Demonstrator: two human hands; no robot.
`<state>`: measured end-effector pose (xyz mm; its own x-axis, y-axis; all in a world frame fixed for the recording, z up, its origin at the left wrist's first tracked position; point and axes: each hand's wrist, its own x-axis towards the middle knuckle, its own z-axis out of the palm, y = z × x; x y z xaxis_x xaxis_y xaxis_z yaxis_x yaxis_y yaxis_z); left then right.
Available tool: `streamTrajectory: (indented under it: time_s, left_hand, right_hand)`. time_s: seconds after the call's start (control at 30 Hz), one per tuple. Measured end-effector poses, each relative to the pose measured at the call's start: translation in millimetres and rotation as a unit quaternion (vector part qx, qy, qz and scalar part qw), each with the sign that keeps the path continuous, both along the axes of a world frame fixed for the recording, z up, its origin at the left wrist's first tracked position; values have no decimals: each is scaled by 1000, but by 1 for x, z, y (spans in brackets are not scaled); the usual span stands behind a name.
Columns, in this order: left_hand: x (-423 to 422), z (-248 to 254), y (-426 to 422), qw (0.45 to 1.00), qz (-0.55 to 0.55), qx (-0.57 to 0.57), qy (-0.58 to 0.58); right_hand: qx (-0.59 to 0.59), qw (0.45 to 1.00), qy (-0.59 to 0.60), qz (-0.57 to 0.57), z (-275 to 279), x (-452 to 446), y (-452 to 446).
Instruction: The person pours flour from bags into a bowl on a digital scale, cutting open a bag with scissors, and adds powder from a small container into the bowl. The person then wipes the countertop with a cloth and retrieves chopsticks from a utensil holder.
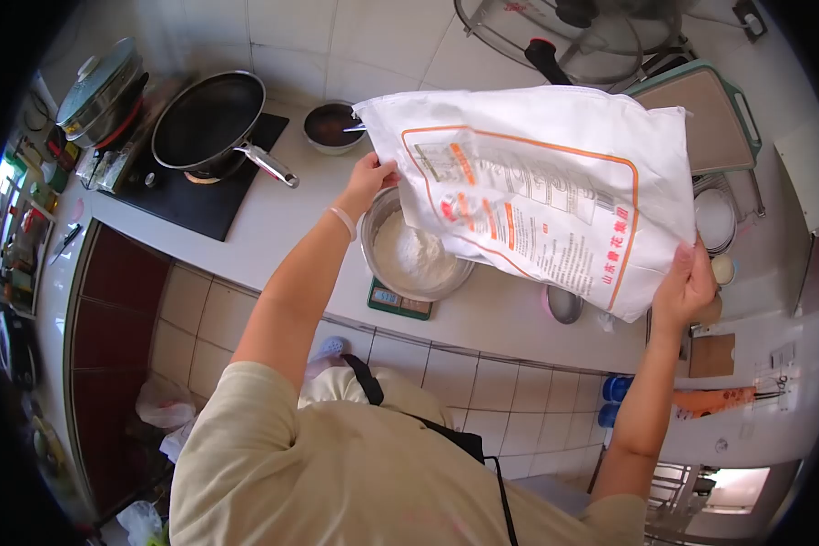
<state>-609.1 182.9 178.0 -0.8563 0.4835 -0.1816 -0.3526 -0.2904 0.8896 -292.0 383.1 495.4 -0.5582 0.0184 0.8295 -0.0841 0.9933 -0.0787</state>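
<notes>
A large white bag point(528, 191) with orange lines and red print is held tilted between my two hands. My left hand point(370, 177) pinches its left end, and my right hand point(687, 287) grips its lower right corner. Below the bag's left end is a metal bowl point(369, 238) with a heap of white flour point(423, 259) in it. The bag hides the bowl's upper right rim. Under the bowl lies a green kitchen scale point(400, 302), its display partly showing.
A black frying pan point(209, 123) rests on the stove point(191, 196), left, beside a lidded pot point(100, 96). A dark-filled bowl point(330, 126) stands behind my left hand. Cutting boards point(701, 114) lean at the back right. A small pink-rimmed bowl point(564, 306) sits near the counter edge.
</notes>
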Motion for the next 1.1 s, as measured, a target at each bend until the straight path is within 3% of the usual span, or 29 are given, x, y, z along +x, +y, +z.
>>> streamTrajectory:
  time_s: [0.1, 0.2, 0.27, 0.43, 0.63, 0.7, 0.73, 0.83, 0.87, 0.97, 1.0, 1.03, 1.1]
  left_hand:
    - [1, 1, 4, 999, 28, 14, -17]
    - [3, 1, 0, 1000, 20, 13, -12]
    - [2, 8, 4, 1000, 24, -6, -13]
    - [-1, 9, 9, 999, 15, 51, -11]
    - [0, 8, 1, 999, 29, -24, -4]
    - [1, 12, 4, 999, 15, -41, 26]
    - [-2, 17, 7, 999, 17, -37, 30]
    - [6, 15, -2, 999, 4, -41, 26]
    - [7, 17, 0, 999, 19, -34, 14]
    - [12, 15, 0, 1000, 4, -19, -4]
    - [14, 15, 3, 1000, 14, 0, -15]
    - [12, 18, 10, 999, 24, 24, -24]
    - [7, 26, 17, 997, 40, 55, -33]
  right_hand:
    - [11, 999, -38, -18, 2, 4, -6]
    - [-24, 998, 50, 7, 5, 8, -13]
    - [-5, 999, 10, -42, 1, 8, 2]
    - [-39, 998, -27, -29, -3, 5, 8]
    - [-64, 996, 37, -55, -11, 12, 19]
    - [-180, 981, -14, -69, -17, 19, 26]
    - [-125, 987, 1, -103, -17, 24, 27]
    - [-153, 985, -9, -75, -29, 25, 25]
    - [-103, 992, -7, -75, -28, 26, 23]
    - [-124, 990, 58, -43, -22, 31, 19]
    - [-81, 995, -3, -65, -27, 28, 23]
    - [-102, 991, -41, -70, -25, 29, 19]
    - [-150, 987, 26, -40, -28, 33, 28]
